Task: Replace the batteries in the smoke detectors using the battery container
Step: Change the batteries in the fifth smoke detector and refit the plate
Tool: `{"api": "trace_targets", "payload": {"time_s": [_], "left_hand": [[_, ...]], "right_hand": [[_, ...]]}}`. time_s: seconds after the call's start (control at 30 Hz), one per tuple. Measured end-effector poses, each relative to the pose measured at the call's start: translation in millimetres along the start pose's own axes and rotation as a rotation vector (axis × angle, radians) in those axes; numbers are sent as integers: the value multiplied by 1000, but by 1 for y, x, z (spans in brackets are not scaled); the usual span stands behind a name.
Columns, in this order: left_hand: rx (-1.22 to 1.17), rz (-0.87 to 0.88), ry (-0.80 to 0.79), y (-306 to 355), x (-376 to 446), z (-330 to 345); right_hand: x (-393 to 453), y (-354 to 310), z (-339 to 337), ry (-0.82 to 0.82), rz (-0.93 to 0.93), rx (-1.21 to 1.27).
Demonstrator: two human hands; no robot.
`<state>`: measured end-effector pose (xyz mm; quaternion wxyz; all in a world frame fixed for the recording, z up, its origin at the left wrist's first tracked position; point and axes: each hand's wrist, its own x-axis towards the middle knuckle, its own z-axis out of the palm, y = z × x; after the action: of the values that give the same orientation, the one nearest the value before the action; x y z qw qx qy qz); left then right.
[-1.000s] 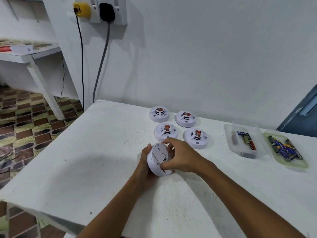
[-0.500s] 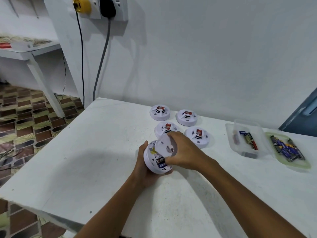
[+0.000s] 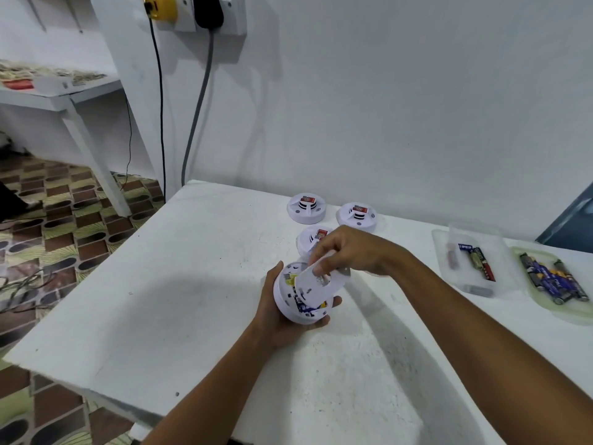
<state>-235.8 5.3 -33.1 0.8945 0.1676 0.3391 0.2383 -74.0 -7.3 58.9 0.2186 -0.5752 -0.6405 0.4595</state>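
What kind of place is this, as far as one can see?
Probably a plain room in a home or small workshop: a white table against a bare wall, wall sockets with plugged cables, and a patterned tile floor.

A single wide-angle view looks from the person's head, forward and steeply down over the white surface (image 3: 199,284), close enough that both forearms run in from the bottom edge. It faces the white wall (image 3: 401,107) behind the surface, with patterned floor (image 3: 54,239) at left. Straight lines bend toward the frame edges.
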Motion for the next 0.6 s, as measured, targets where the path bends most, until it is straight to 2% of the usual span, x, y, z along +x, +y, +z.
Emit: {"api": "trace_targets", "payload": {"time_s": [0.1, 0.2, 0.3, 0.37, 0.43, 0.5, 0.6], "left_hand": [[34, 23, -7, -3, 5, 4], [35, 69, -48, -7, 3, 1], [34, 133, -88, -6, 1, -4], [6, 209, -70, -7, 1, -5], [-122, 217, -46, -8, 0, -9], [-188, 176, -84, -9, 3, -14], [-139, 162, -165, -10, 3, -16]], "right_hand": [[16, -9, 3, -123, 15, -108], [27, -14, 14, -134, -56, -257], [26, -11, 32, 27, -155, -314], [19, -6, 42, 229, -92, -364], [10, -4, 51, 348, -1, -428], [4, -2, 59, 363, 43, -393], [-4, 0, 68, 357, 65, -234]]}}
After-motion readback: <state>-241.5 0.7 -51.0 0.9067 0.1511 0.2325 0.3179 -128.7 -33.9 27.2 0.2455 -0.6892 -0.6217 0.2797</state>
